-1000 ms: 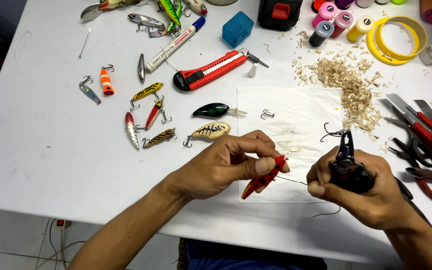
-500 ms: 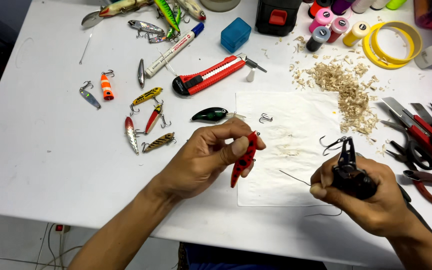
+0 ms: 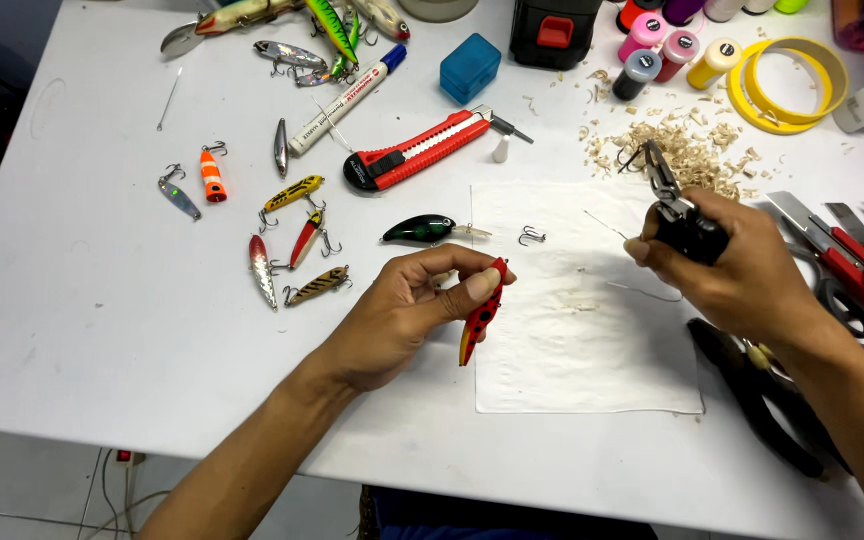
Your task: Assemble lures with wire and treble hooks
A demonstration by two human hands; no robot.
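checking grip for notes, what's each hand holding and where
Left hand pinches the red lure at its upper end; right hand grips small pliers by the handles.

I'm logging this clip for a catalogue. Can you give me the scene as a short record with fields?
setting: white table, seen from a head camera
left hand: holds a red lure by its top end, hanging down
right hand: grips small black pliers, tip up, and a thin wire
under the hands: white paper sheet with a loose treble hook
left of sheet: several lures, red box cutter, marker
top right: wood shavings, thread spools, yellow rings
right edge: red scissors, black pliers
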